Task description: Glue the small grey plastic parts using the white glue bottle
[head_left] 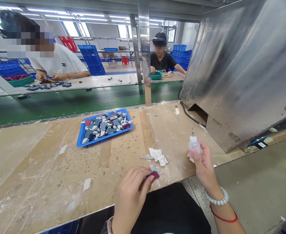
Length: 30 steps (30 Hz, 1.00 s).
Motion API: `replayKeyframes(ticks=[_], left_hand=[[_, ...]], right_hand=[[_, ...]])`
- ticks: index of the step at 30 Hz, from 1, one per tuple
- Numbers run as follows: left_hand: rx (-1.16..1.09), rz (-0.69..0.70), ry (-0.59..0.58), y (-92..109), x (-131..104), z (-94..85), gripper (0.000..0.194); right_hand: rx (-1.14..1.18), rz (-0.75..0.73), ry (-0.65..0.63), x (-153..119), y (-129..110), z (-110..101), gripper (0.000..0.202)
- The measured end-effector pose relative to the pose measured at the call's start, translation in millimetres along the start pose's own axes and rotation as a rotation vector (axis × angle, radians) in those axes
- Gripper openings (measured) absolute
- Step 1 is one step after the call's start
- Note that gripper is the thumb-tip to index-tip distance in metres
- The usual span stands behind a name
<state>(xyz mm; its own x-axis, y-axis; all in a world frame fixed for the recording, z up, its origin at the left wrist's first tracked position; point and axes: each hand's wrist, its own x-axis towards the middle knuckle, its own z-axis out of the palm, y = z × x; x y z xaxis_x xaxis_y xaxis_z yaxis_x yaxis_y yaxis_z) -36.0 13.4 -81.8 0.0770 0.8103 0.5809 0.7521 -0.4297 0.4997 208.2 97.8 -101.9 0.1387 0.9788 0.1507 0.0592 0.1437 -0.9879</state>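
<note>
My left hand (135, 185) pinches a small grey and dark red moulded piece (155, 173) close to the table's near edge. In my right hand (204, 162) is a translucent squeeze bottle (194, 149) with a white cap and a thin metal needle tip pointing up. The bottle is held upright, apart from the piece. Just beyond my left fingers lie a crumpled white cloth (159, 156) and a flat metal blade or strip (146, 157). A blue tray (79, 139) heaped with similar grey, white and dark red pieces stands farther left.
A large sheet-metal housing (221, 74) rises at the right, with a black cable (190, 116) beside it. Tweezers (175, 113) lie near the back. Beyond a metal post (146, 65) runs a green conveyor belt (104, 100); two people sit behind it.
</note>
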Motion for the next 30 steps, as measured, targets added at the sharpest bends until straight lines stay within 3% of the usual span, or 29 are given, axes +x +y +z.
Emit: replayKeyframes(ticks=[6,13,18,24,30], left_hand=[[-0.004,0.082,0.055,2.3,-3.9,3.9,0.01],[-0.035,0.171,0.092,0.8,-4.5,5.5,0.017],[-0.025,0.187,0.074,2.6,-8.4,5.9,0.018],[0.015,0.207,0.081,2.8,-13.1,8.4,0.024],[0.016,0.22,0.089,0.5,-16.0,10.6,0.027]], right_hand=[[0.065,0.038,-0.024,1.6,-4.4,-4.2,0.05],[0.35,0.098,-0.097,12.9,-7.4,-15.0,0.045],[0.574,0.121,-0.147,15.3,-11.6,1.3,0.045],[0.709,0.121,-0.109,11.7,-9.0,21.9,0.045],[0.657,-0.084,-0.01,-0.6,-14.0,31.3,0.026]])
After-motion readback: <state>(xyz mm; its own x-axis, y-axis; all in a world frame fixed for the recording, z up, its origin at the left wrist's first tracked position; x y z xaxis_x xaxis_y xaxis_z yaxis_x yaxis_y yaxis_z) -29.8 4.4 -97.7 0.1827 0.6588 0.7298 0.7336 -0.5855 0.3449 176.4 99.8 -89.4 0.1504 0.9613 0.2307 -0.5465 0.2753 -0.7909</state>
